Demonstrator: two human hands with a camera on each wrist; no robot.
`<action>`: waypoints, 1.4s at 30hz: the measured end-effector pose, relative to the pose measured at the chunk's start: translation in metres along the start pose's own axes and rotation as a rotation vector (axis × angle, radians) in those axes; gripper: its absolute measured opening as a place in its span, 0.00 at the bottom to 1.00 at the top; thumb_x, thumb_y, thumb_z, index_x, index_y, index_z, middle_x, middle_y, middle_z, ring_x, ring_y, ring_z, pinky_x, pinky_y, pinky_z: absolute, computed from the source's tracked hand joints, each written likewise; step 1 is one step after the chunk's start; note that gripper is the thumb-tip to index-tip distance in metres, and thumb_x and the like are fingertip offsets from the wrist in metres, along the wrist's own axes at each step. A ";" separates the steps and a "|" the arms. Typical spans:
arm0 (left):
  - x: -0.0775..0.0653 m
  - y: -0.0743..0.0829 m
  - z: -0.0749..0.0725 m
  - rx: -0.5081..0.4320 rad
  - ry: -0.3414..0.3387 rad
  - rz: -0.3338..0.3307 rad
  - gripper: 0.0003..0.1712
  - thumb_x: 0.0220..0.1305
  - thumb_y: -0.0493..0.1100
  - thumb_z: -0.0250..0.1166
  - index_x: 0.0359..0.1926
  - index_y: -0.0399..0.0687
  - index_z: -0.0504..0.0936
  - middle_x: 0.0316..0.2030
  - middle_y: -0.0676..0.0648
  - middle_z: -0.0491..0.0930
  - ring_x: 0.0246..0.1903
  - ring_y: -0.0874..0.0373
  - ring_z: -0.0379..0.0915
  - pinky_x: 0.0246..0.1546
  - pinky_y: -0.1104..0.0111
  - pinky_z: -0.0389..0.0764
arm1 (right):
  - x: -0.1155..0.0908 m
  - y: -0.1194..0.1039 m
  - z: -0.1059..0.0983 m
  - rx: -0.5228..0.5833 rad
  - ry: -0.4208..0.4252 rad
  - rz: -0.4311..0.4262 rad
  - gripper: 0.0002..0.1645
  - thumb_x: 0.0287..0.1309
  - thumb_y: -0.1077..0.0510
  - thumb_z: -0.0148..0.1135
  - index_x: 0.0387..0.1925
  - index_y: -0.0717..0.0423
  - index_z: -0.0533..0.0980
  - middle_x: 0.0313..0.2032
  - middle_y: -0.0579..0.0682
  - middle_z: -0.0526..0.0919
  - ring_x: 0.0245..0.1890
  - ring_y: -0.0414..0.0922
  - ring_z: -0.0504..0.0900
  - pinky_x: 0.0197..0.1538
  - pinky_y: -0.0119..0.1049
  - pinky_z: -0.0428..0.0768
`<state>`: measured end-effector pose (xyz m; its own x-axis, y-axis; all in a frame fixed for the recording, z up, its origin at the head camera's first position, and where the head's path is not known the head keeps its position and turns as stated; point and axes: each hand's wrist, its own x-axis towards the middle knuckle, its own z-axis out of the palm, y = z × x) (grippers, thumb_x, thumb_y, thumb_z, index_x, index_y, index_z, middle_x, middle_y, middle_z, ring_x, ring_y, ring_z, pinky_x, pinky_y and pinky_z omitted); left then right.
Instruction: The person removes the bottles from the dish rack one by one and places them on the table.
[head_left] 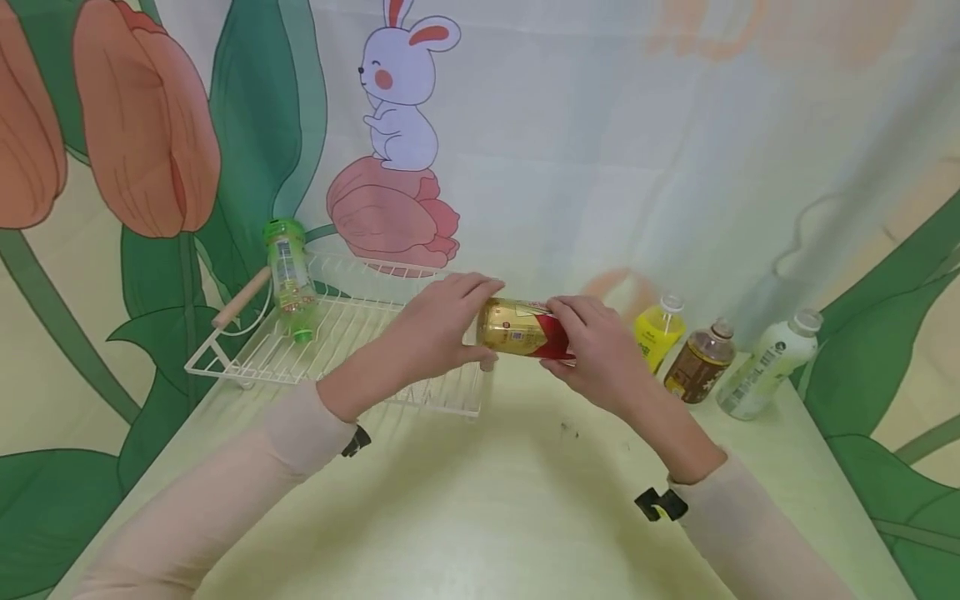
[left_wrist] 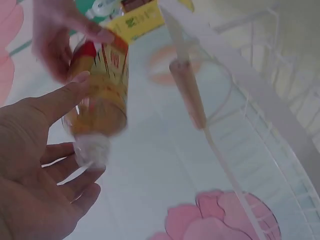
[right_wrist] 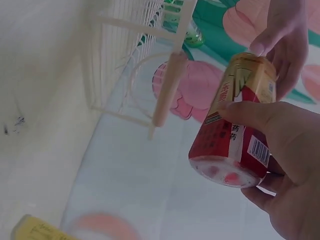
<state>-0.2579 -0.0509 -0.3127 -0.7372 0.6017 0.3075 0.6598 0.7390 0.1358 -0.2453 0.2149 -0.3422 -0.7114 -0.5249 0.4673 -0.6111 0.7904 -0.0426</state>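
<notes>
Both hands hold a bottle sideways above the table, its label gold toward the left and red toward the right. My right hand grips the red base end, its thumb along the side in the right wrist view. At the other end is my left hand; its thumb touches the bottle's side in the left wrist view. Its other fingers curl behind the whitish cap. A white wire rack with a wooden handle stands under and left of the left hand. In it leans a green bottle, cap down.
Right of the right hand stand a yellow bottle, a brown bottle and a pale green-white bottle. Behind the pale table hangs a printed curtain with tulips and a rabbit.
</notes>
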 end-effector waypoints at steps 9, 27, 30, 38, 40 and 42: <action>-0.031 -0.076 -0.004 -0.218 0.172 -0.320 0.53 0.58 0.54 0.83 0.78 0.47 0.65 0.71 0.41 0.71 0.71 0.41 0.65 0.69 0.44 0.72 | -0.018 0.038 0.027 0.246 0.018 0.243 0.44 0.56 0.56 0.82 0.68 0.64 0.69 0.61 0.61 0.76 0.59 0.58 0.75 0.54 0.55 0.86; -0.085 -0.197 0.039 -0.319 0.492 -0.878 0.60 0.65 0.56 0.75 0.81 0.34 0.49 0.73 0.28 0.57 0.70 0.32 0.57 0.67 0.37 0.67 | -0.052 0.076 0.102 0.526 0.089 0.541 0.39 0.61 0.53 0.78 0.66 0.63 0.70 0.60 0.62 0.79 0.60 0.59 0.78 0.62 0.60 0.79; -0.087 -0.209 0.044 -0.348 0.423 -0.924 0.61 0.67 0.59 0.73 0.81 0.32 0.47 0.70 0.26 0.58 0.66 0.30 0.61 0.65 0.37 0.71 | -0.054 0.079 0.105 0.565 0.044 0.590 0.39 0.63 0.52 0.77 0.68 0.62 0.70 0.62 0.61 0.79 0.60 0.58 0.78 0.62 0.57 0.79; -0.093 -0.230 0.043 -0.442 0.215 -0.935 0.58 0.73 0.68 0.60 0.79 0.26 0.50 0.67 0.22 0.64 0.65 0.28 0.66 0.63 0.36 0.71 | -0.060 0.085 0.117 0.606 -0.028 0.653 0.41 0.64 0.56 0.76 0.69 0.68 0.65 0.65 0.69 0.76 0.65 0.65 0.76 0.68 0.60 0.76; -0.094 -0.231 0.044 -0.458 0.189 -0.940 0.56 0.74 0.69 0.58 0.78 0.26 0.52 0.66 0.23 0.66 0.64 0.28 0.67 0.63 0.36 0.72 | -0.063 0.086 0.118 0.610 -0.049 0.664 0.42 0.64 0.56 0.75 0.69 0.69 0.63 0.67 0.70 0.74 0.67 0.66 0.75 0.68 0.60 0.76; -0.095 -0.234 0.045 -0.466 0.177 -0.945 0.55 0.75 0.67 0.57 0.78 0.25 0.52 0.67 0.23 0.66 0.64 0.28 0.67 0.63 0.37 0.71 | -0.065 0.087 0.119 0.618 -0.065 0.675 0.43 0.65 0.56 0.75 0.71 0.70 0.62 0.68 0.71 0.73 0.68 0.67 0.74 0.68 0.60 0.75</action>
<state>-0.3486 -0.2672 -0.4163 -0.9719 -0.2349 0.0165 -0.1501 0.6717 0.7254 -0.2941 0.2801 -0.4815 -0.9916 -0.0443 0.1216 -0.1219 0.6361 -0.7619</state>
